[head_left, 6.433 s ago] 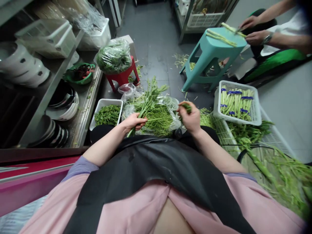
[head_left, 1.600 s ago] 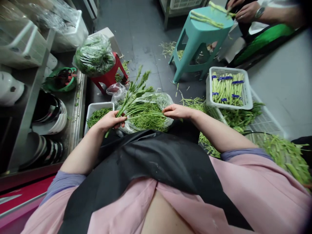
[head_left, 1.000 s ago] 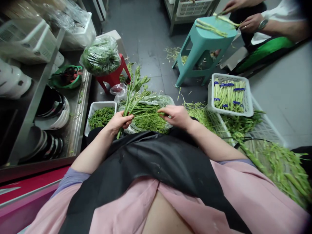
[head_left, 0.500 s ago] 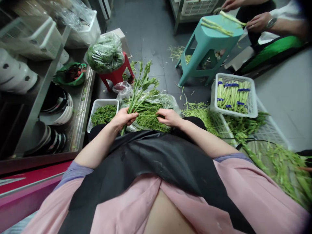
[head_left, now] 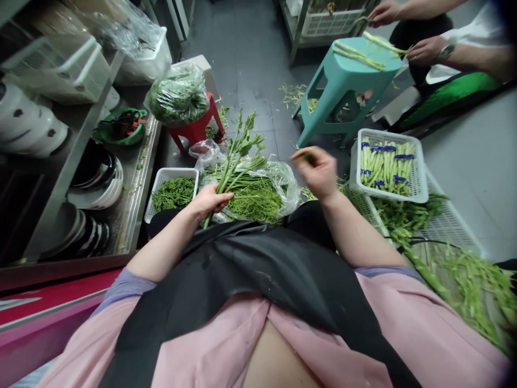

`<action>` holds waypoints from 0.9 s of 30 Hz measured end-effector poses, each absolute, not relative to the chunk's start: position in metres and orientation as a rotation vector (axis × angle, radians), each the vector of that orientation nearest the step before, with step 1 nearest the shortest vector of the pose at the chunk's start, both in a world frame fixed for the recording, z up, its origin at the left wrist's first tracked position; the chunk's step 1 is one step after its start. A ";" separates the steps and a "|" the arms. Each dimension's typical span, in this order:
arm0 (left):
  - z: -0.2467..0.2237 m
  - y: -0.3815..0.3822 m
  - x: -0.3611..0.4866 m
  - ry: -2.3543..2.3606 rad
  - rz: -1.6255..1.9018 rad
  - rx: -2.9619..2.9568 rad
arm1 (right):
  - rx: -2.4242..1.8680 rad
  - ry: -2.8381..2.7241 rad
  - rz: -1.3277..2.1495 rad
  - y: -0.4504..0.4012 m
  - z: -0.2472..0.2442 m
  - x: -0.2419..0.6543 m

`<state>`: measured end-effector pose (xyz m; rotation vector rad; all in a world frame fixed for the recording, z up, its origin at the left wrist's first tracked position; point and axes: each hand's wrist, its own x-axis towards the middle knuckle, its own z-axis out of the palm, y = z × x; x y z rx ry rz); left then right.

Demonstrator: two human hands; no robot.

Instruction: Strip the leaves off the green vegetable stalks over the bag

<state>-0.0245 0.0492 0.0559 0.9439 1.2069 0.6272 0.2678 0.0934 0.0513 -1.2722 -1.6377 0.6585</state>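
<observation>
Green leafy stems point(head_left: 238, 151) stand up out of my left hand point(head_left: 210, 200), whose fingers are wrapped round their lower ends. Beneath them an open clear plastic bag point(head_left: 290, 186) holds a heap of thin green stems point(head_left: 258, 196). My right hand point(head_left: 319, 170) is raised to the right of the bag, blurred, its fingers pinched together; a small dark green bit shows at the fingertips, too smeared to name. A white basket of cut greens point(head_left: 173, 193) sits left of the bag.
A red stool point(head_left: 196, 126) bears a bagged bundle of greens point(head_left: 177, 94). A teal stool point(head_left: 343, 81) stands ahead, near another person's hands point(head_left: 426, 51). Baskets at right include one with banded stems point(head_left: 388, 161). Metal shelving point(head_left: 141, 178) lines the left.
My right hand has moved up and to the right, away from the stems and the bag. My left hand keeps its hold on the stems and has shifted slightly. The view has tilted a little.
</observation>
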 end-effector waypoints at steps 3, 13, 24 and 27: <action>0.058 0.049 -0.017 1.203 0.637 0.952 | -1.114 -2.536 0.575 0.075 0.060 0.224; 0.040 0.052 -0.014 1.175 0.617 0.921 | -1.032 -2.922 0.438 0.065 0.015 0.174; 0.014 0.051 0.012 1.072 0.757 0.865 | -1.367 -1.539 1.412 0.037 -0.029 0.152; 0.013 0.051 0.013 1.058 0.745 0.921 | -1.419 -1.798 1.182 0.046 -0.029 0.167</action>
